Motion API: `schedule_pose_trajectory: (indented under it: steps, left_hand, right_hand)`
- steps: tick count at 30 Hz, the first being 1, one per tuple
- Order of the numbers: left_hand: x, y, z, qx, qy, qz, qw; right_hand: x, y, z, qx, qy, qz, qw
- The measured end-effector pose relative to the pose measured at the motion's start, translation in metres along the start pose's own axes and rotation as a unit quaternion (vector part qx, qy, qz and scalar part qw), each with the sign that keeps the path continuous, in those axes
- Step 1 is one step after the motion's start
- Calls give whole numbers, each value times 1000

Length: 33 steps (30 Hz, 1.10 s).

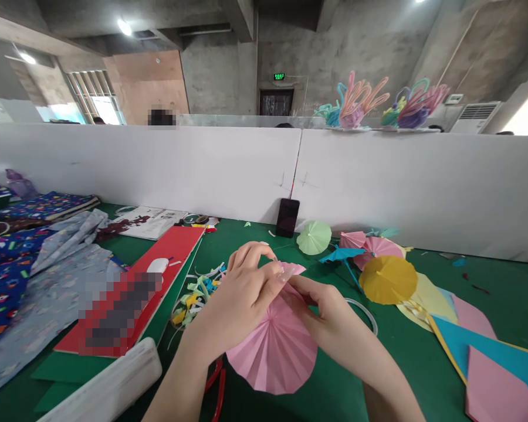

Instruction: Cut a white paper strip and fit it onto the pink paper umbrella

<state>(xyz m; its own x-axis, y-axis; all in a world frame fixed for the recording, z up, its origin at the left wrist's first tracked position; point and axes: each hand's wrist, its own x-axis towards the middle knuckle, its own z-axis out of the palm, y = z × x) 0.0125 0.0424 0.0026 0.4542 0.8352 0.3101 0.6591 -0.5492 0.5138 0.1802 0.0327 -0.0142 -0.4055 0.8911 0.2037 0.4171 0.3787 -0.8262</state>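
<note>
A pink pleated paper fan (276, 349), folded into a round umbrella shape, is held just above the green table (501, 293). My left hand (240, 296) pinches its upper edge with fingers closed. My right hand (323, 310) grips the same upper part from the right, fingers closed on the folds. Finished small paper umbrellas lie beyond: a green one (314, 237), a yellow one (388, 279), a pink one (369, 245) and a blue one (341, 254).
Red-handled scissors (217, 381) lie under my left wrist. Paper scraps (193, 296) sit left of the hands, beside a red board (158, 275). Patterned cloth (35, 258) covers the left side. A dark phone (287, 217) leans on the white partition (378, 181). Coloured paper sheets (488, 351) lie at right.
</note>
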Motion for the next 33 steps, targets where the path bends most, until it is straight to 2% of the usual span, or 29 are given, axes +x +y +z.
schedule_pose_trajectory:
  steps: [5, 11, 15, 20, 27, 33]
  left_hand:
    - [0, 1, 2, 24, 13, -4, 1000]
    - [1, 4, 4, 45, 20, -17, 999]
    - [1, 5, 5, 56, 27, -26, 998]
    - [0, 7, 7, 75, 48, -28, 996]
    - [5, 6, 13, 5, 92, -55, 994]
    - [7, 10, 18, -76, 130, -79, 986]
  right_hand:
    - [0, 0, 2, -12, 7, 6, 1000]
    - [0, -2, 8, -37, 49, 5, 998]
    - [1, -1, 14, -104, 96, -11, 990]
    - [4, 4, 21, -206, 177, -67, 960]
    - [12, 11, 26, -256, 224, -107, 934]
    - [11, 12, 20, -230, 226, -118, 939]
